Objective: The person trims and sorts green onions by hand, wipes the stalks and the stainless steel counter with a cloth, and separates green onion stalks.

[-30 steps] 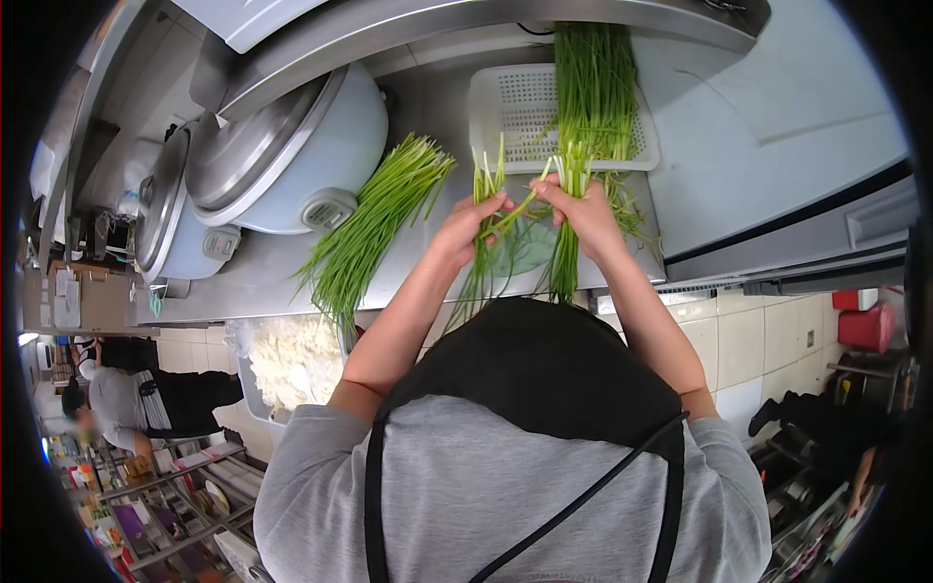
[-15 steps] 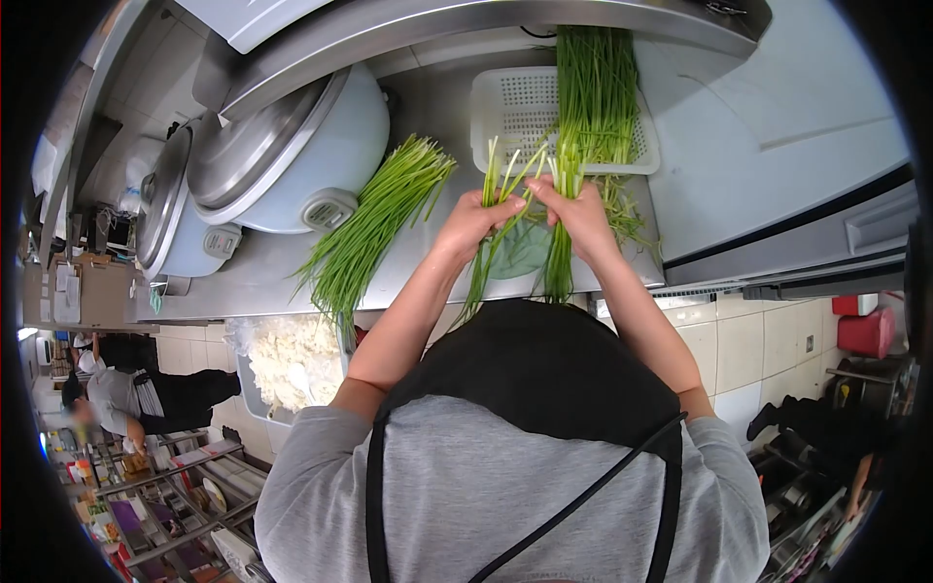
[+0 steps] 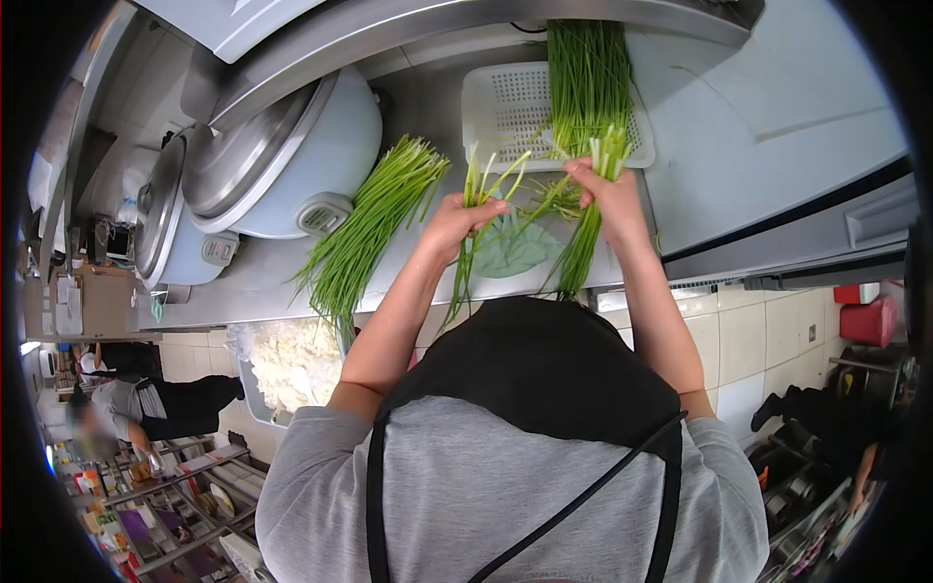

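Observation:
My left hand (image 3: 465, 222) is closed round a small bunch of green stalks, pale ends up and leaves hanging toward my apron. A thicker green bunch (image 3: 583, 255) is gripped in my right hand (image 3: 606, 194), in front of the basket. Between and below the hands lies a pale green cloth-like piece (image 3: 515, 249) on the steel counter (image 3: 233, 291), with loose trimmings (image 3: 558, 197) beside it. A large pile of stalks (image 3: 374, 219) rests to the left of my left hand. More stalks (image 3: 590, 83) lie across the white perforated basket (image 3: 505, 112).
Two large cookers (image 3: 340, 146) with metal lids stand on the left. A tub of pale food (image 3: 287, 374) sits below the counter edge. A steel shelf (image 3: 466, 29) overhangs the back. Other people are at far left (image 3: 175, 403) and far right (image 3: 826, 428).
My hands have moved apart, the right one to the right with its bunch and the left one slightly left. More of the green piece and the trimmings now shows between them.

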Tool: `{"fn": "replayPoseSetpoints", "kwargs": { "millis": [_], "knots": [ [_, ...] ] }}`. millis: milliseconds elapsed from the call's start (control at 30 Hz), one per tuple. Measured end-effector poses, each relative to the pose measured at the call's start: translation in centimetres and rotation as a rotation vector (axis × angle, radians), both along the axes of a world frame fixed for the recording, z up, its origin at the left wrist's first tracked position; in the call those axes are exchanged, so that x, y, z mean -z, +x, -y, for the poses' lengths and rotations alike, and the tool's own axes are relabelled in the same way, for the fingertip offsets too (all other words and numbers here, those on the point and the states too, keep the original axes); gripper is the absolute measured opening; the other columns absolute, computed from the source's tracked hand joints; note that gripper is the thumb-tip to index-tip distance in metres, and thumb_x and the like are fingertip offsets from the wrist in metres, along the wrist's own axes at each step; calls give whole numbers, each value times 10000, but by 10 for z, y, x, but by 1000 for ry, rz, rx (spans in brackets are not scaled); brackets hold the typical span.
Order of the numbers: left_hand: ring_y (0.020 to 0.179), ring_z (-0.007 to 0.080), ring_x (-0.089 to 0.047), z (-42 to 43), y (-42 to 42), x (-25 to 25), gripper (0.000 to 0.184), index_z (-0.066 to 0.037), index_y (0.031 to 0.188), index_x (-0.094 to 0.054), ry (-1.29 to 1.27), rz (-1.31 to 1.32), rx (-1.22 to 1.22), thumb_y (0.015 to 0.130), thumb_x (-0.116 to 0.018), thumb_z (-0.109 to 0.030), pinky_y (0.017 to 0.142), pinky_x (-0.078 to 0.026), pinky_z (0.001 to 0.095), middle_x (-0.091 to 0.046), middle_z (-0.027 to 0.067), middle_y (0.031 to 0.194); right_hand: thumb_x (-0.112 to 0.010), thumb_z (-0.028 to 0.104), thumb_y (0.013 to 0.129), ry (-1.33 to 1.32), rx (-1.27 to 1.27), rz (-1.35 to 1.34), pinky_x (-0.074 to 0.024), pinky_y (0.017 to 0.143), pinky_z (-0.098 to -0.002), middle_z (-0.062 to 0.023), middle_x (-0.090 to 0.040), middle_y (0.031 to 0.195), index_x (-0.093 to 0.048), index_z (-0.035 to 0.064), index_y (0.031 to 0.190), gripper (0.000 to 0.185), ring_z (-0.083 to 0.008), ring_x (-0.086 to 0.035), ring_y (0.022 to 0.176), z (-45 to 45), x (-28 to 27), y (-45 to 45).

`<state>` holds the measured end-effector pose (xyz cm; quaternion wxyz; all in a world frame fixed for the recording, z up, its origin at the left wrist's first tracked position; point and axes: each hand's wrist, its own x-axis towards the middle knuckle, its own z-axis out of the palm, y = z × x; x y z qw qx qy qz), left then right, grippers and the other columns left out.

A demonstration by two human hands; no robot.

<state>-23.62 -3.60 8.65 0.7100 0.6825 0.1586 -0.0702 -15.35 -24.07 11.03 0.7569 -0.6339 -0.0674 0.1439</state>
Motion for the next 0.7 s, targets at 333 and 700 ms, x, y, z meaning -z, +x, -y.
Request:
{"fn": "replayPoseSetpoints", "kwargs": {
  "millis": [333, 700],
  "knots": [
    [483, 54, -319, -23, 0, 10, 209, -20, 810, -610, -19, -69, -68, 736, -647, -212, 466, -242, 211, -399, -64, 543, -641, 126, 727, 48, 117, 41, -336, 440, -209, -32, -555, 653, -606, -13, 795, 159, -64, -412, 471, 19, -12, 7],
    [486, 38, -347, 12, -9, 6, 172, -45, 846, -570, -168, -88, 213, 807, -553, -212, 427, -245, 175, -566, 14, 652, -590, 118, 773, 176, 170, -18, -356, 449, -208, -52, -556, 668, -586, -20, 842, 154, -69, -422, 478, 14, -11, 8]
  ]
}}
